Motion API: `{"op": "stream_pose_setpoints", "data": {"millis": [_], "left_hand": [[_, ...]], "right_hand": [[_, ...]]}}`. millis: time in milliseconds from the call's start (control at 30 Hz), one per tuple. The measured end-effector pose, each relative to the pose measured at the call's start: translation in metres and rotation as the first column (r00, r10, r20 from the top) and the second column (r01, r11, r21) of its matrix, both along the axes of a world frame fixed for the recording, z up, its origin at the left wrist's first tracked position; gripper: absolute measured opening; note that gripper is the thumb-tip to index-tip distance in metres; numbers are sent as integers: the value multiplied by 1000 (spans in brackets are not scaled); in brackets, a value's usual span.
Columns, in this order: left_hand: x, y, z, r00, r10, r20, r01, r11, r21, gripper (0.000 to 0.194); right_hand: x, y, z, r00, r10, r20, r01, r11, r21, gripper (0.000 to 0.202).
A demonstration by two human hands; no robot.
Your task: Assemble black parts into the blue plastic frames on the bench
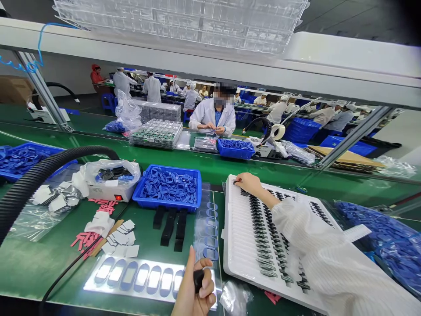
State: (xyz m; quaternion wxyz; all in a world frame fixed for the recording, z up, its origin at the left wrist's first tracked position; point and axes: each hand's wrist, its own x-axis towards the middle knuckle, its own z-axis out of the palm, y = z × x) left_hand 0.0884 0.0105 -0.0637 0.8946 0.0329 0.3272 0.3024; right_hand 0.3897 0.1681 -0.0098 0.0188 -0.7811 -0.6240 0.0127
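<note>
My left hand (pixel 197 285) is at the bottom centre, its fingers curled round a small black part (pixel 198 280). Beside it lies a clear sheet with a row of oval blue-rimmed pieces (pixel 131 277). My right hand (pixel 248 183) reaches to the top left of a white slotted tray (pixel 238 228), fingertips pinched at a small dark part (pixel 236 182). Rows of dark parts (pixel 263 237) stand in the tray's slots, some hidden by my right sleeve. Three black strips (pixel 168 228) lie below a blue bin of blue plastic parts (pixel 167 186).
A thick black hose (pixel 49 164) arches at the left near a white box with a red switch (pixel 110 193). White paper pieces (pixel 121 237) and pink strips (pixel 86 241) lie left. Bagged blue parts (pixel 388 232) sit right. A co-worker (pixel 215 116) sits opposite, beyond a frame post (pixel 358 136).
</note>
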Motion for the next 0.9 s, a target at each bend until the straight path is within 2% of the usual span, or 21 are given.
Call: {"op": "stream_pose_setpoints", "data": {"millis": [67,133,200,233,333,400,433,467,500,567,667,733,833,900], "left_hand": [[-2,1,4,999,28,-19,-29,999,-15,54],[-3,3,12,996,67,-62,-70,997,-42,51],[-3,6,22,987,101,-123,-112,990,-85,46],[-2,7,28,981,115,-153,-132,986,-103,44],[3,9,40,971,135,-197,-160,980,-116,40],[6,7,42,975,120,-188,-137,987,-79,41],[7,5,41,979,103,-175,-115,992,-60,42],[7,3,39,984,84,-159,-92,995,-43,43],[7,0,37,987,64,-144,-69,997,-31,42],[6,-3,32,990,41,-137,-44,999,-21,40],[5,-5,27,985,35,-168,-39,999,-20,40],[4,-3,27,981,15,-193,-23,999,-42,45],[3,-2,29,979,-23,-204,5,996,-88,51],[2,-2,29,981,-8,-193,-11,995,-97,49]], "right_hand": [[-6,-6,14,999,15,-37,-14,1000,26,15],[-20,-15,33,990,89,-113,-87,996,18,20],[-43,-30,50,942,231,-242,-247,968,-38,21],[-57,-39,56,892,314,-325,-354,932,-71,20],[-105,-68,61,673,473,-568,-651,744,-152,19],[-133,-84,53,460,501,-733,-819,559,-131,18],[-144,-90,47,411,498,-763,-855,501,-134,17],[-152,-94,41,402,505,-764,-869,474,-143,17],[-158,-97,34,433,521,-736,-862,478,-169,17],[-167,-103,23,529,552,-644,-820,528,-221,17],[-172,-111,15,560,593,-579,-794,584,-169,21],[-170,-114,17,583,607,-541,-762,640,-103,22],[-146,-106,28,683,566,-462,-656,753,-47,22],[-114,-92,35,803,478,-356,-513,859,-5,19]]}}
